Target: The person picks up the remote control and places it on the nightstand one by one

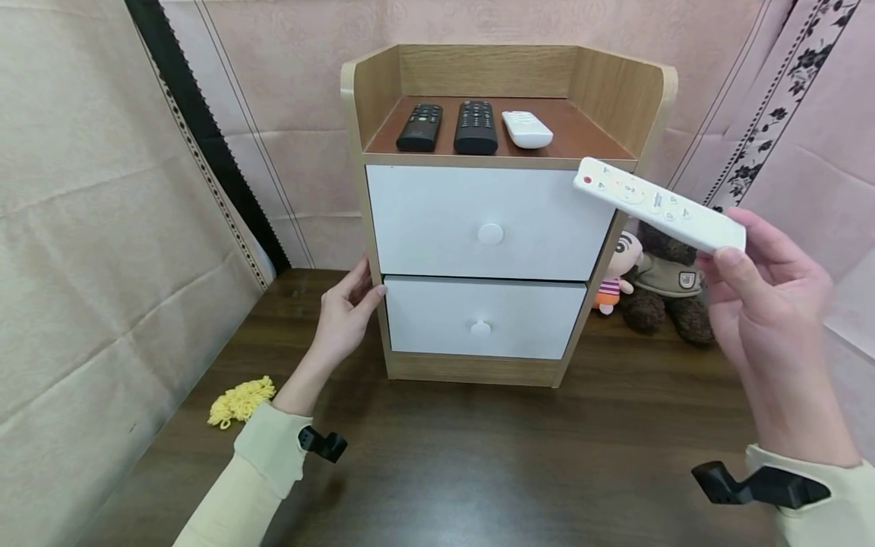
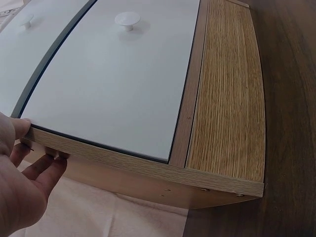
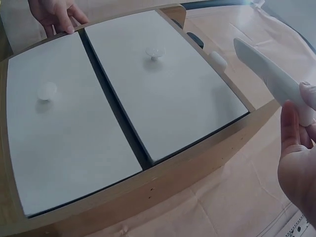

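Observation:
My right hand [image 1: 772, 296] holds a long white remote control [image 1: 659, 203] by its lower end, pinched between thumb and fingers. Its buttons face up, and its far end is in front of the cabinet's upper right corner. My left hand [image 1: 345, 311] touches the left side of a small wooden cabinet [image 1: 472, 370]. In the left wrist view the thumb rests on the front edge and the fingers lie against the side panel [image 2: 143, 185]. On the cabinet's top shelf stand two black remotes [image 1: 420, 128] [image 1: 475, 128] and a shorter white remote [image 1: 527, 130].
Both white drawers, upper [image 1: 437, 220] and lower [image 1: 431, 315], are closed and have round knobs. A brown plush bear [image 1: 666, 285] and a small doll [image 1: 611, 285] sit right of the cabinet. A yellow tasselled thing [image 1: 241, 401] lies on the dark wooden table [image 1: 472, 463].

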`<action>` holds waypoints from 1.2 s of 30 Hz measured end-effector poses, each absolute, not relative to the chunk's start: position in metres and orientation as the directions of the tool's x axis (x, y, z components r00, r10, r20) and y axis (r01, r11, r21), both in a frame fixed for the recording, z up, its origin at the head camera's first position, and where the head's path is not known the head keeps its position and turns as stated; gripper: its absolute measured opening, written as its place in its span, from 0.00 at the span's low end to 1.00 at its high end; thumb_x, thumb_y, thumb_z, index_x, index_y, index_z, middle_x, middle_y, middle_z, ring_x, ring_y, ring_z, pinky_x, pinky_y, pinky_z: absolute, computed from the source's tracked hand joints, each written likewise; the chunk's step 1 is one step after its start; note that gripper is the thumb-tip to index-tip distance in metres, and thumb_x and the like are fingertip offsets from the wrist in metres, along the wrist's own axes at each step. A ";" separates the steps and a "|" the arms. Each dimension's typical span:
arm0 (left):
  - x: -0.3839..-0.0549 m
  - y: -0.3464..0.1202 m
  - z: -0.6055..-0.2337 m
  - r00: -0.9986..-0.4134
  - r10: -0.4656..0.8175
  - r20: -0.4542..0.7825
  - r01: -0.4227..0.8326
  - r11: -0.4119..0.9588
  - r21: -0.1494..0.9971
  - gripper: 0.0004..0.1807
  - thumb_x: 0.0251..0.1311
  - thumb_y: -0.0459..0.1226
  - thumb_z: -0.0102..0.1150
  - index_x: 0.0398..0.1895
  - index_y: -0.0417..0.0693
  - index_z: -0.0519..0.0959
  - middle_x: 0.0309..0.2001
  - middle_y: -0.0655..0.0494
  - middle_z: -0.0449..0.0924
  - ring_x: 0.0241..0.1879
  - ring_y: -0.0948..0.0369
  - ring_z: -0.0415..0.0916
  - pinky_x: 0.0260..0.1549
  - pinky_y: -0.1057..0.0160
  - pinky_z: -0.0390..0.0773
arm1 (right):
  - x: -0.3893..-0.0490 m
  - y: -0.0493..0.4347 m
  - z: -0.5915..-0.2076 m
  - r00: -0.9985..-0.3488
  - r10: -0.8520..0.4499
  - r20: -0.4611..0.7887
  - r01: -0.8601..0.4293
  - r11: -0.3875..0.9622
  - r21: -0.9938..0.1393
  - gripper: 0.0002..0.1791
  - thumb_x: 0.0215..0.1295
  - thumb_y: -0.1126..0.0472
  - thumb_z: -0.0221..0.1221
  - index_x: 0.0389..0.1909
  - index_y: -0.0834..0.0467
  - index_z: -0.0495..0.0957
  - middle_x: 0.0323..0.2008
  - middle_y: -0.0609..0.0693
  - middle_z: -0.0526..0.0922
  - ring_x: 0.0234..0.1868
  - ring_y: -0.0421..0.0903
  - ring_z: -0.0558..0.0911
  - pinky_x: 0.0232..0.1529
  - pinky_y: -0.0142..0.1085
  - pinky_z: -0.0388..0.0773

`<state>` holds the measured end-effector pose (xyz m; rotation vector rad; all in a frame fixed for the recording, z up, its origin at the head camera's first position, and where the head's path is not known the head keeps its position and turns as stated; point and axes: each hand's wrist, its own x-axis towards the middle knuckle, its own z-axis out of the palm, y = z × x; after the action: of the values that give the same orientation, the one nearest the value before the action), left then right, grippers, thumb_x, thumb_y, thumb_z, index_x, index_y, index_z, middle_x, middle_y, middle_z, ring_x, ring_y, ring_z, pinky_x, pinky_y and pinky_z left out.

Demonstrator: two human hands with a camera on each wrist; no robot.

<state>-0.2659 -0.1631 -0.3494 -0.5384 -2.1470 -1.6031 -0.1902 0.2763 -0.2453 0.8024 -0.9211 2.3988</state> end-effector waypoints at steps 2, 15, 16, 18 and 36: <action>-0.266 -0.163 -0.350 -0.845 0.063 0.532 0.528 0.266 0.807 0.33 0.75 0.35 0.58 0.79 0.41 0.59 0.73 0.46 0.65 0.68 0.52 0.70 0.61 0.56 0.74 | -0.194 0.273 -0.240 -0.728 0.211 0.653 -0.589 -0.680 -0.437 0.22 0.62 0.89 0.55 0.59 0.85 0.70 0.46 0.72 0.81 0.36 0.57 0.83 0.36 0.38 0.86; -0.265 -0.162 -0.348 -0.848 0.057 0.526 0.520 0.273 0.809 0.33 0.75 0.35 0.58 0.79 0.41 0.59 0.73 0.45 0.66 0.68 0.52 0.70 0.62 0.54 0.73 | -0.206 0.233 -0.211 -0.617 0.474 0.628 -0.776 -0.497 -0.388 0.21 0.54 0.89 0.62 0.51 0.85 0.75 0.40 0.69 0.81 0.33 0.54 0.81 0.31 0.35 0.83; -0.265 -0.162 -0.348 -0.848 0.057 0.526 0.520 0.274 0.809 0.33 0.75 0.35 0.58 0.79 0.41 0.59 0.73 0.46 0.66 0.68 0.52 0.70 0.62 0.54 0.73 | -0.207 0.230 -0.210 -0.595 0.488 0.638 -0.795 -0.472 -0.380 0.21 0.52 0.89 0.64 0.50 0.85 0.75 0.40 0.69 0.81 0.34 0.54 0.81 0.31 0.34 0.83; -0.264 -0.162 -0.348 -0.849 0.057 0.526 0.520 0.274 0.809 0.33 0.75 0.35 0.58 0.79 0.41 0.59 0.73 0.46 0.66 0.68 0.52 0.70 0.62 0.53 0.73 | -0.209 0.223 -0.208 -0.570 0.513 0.642 -0.817 -0.441 -0.373 0.23 0.49 0.88 0.67 0.48 0.84 0.77 0.38 0.69 0.82 0.33 0.54 0.80 0.31 0.35 0.82; -0.264 -0.162 -0.349 -0.852 0.055 0.521 0.515 0.267 0.815 0.33 0.75 0.35 0.58 0.79 0.43 0.60 0.73 0.46 0.67 0.68 0.52 0.70 0.62 0.54 0.74 | -0.236 0.166 -0.198 -0.424 0.669 0.610 -0.846 -0.053 -0.530 0.24 0.42 0.75 0.80 0.44 0.68 0.86 0.37 0.60 0.84 0.33 0.49 0.82 0.39 0.31 0.82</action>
<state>-0.2642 -0.1616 -0.3485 -0.5168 -2.1544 -1.6118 -0.2362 0.1663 -0.1979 0.2391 -1.0571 1.7174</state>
